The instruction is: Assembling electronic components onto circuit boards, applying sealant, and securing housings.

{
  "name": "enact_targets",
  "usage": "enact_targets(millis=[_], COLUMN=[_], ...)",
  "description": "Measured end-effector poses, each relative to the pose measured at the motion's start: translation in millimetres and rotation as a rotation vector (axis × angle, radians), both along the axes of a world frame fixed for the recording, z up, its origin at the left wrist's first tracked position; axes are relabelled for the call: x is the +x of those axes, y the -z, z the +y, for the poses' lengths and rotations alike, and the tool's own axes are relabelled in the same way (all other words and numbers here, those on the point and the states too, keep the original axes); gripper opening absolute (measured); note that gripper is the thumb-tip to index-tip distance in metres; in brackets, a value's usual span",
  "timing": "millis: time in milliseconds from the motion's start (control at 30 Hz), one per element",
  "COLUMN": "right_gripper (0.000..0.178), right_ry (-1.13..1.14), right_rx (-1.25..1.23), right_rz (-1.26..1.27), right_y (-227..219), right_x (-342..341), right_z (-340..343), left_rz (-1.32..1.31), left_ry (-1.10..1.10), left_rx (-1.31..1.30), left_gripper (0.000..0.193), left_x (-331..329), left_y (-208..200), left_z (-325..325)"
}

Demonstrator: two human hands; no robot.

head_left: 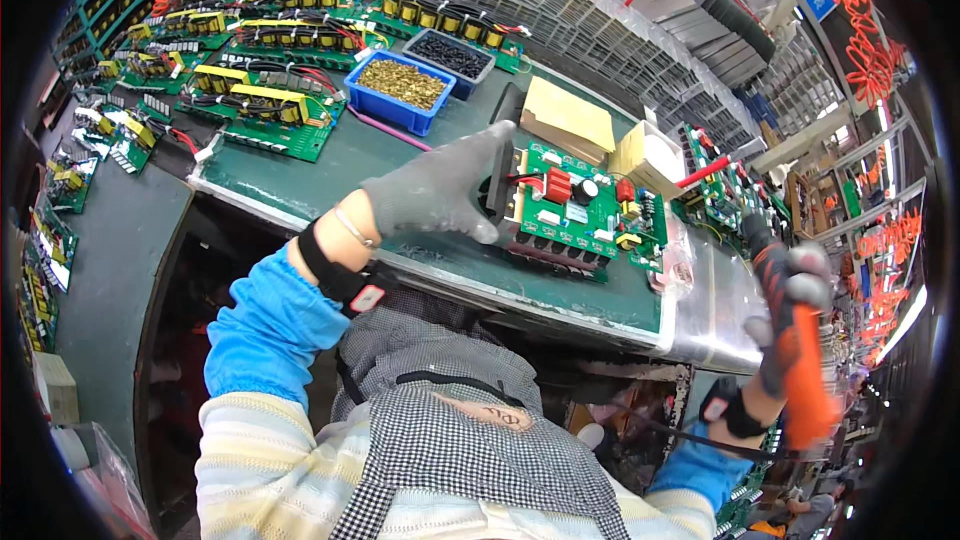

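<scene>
Looks like a fastening step on the green pcb (600,205) atm, judging by the orange power tool (812,385) in the right hand (806,288), tho can't swear to it. Got the left hand (435,185) spread wide, thumb well apart from fingers, right at the black end piece (498,180) on the pcb's left side; can't tell if actually touching. Seems to have the right hand curled round the tool, but too blurry to tell exact finger placement. Prob calls for steadying the pcb w/ the left hand next & bringing the tool in over it, imo. Position-wise: sits on the green bench (320,175) between both hands, just beside the left, well apart from the right. Btw, blue bin (385,113) w/ brass-coloured bits (403,82) just beyond the left hand.
</scene>
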State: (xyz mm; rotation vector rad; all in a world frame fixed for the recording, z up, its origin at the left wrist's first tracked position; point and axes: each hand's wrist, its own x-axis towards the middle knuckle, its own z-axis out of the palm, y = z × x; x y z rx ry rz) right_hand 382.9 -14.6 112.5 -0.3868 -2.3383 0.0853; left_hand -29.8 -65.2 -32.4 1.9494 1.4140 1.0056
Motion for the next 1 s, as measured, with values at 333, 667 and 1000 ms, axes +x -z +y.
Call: enact_targets(millis=[333, 667, 1000], right_gripper=[0.026, 0.037, 0.041], right_ry=[0.701, 0.891, 0.390], right_rx=[0.083, -0.070, -0.738], right_rz=[-0.711, -0.501, -0.192], right_y=[132.3, 151.4, 182.7], right_x=[171.9, 187.0, -14.3], right_z=[21.6, 36.7, 9.9], left_rz=[-0.220, -0.283, -0.451], left_ry=[-0.150, -0.228, -0.088], left_rx=[-0.239, -0.079, -0.273], left_gripper=[0.072, 0.062, 0.068], left_x=[9.7, 16.4, 5.7], left_y=[37.0, 65.2, 54.8], left_z=[-43.0, -56.7, -48.7])
